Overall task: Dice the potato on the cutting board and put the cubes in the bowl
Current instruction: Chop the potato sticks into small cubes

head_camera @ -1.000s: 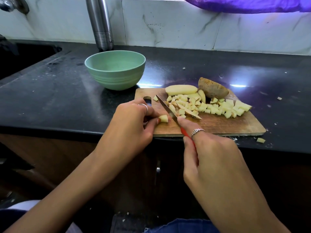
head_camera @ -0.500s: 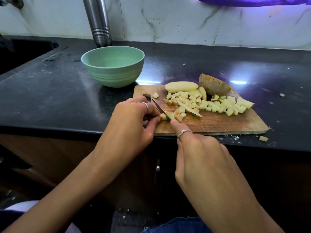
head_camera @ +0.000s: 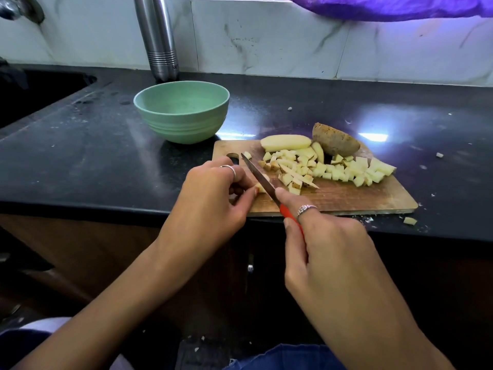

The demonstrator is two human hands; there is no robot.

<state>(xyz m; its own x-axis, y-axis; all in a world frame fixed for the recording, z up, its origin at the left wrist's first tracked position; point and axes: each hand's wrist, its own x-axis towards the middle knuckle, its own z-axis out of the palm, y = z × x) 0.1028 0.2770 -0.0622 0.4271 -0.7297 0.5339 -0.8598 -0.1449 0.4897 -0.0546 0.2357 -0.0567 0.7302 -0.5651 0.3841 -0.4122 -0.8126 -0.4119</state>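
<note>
A black stone bench (head_camera: 88, 161) runs under a white marbled wall, its front edge just below both hands. A wooden cutting board (head_camera: 354, 196) lies with its near edge almost flush with that bench edge. Open bench spreads left of the left hand (head_camera: 210, 198) as far as a dark sink (head_camera: 32, 94) in the far left corner.

The right hand (head_camera: 328, 252) is curled round the red handle of a knife (head_camera: 262, 181), forefinger stretched along the blade's back. The blade slants up and left over the board's near left corner. Just left of the blade, the left hand pinches a small potato piece (head_camera: 260, 188) between thumb and fingers, on the board.

Beyond the left hand stands a green bowl (head_camera: 184, 129), apart from the board; no potato shows inside it. A steel tap column (head_camera: 160, 38) rises behind the bowl.

Ahead and right of the right hand, potato cubes (head_camera: 344, 170) lie heaped across the board's middle. Behind them rest a peeled slab (head_camera: 285, 142) and an unpeeled potato chunk (head_camera: 334, 140). One stray cube (head_camera: 409, 221) lies on the bench, right of the right hand, off the board's near corner.
</note>
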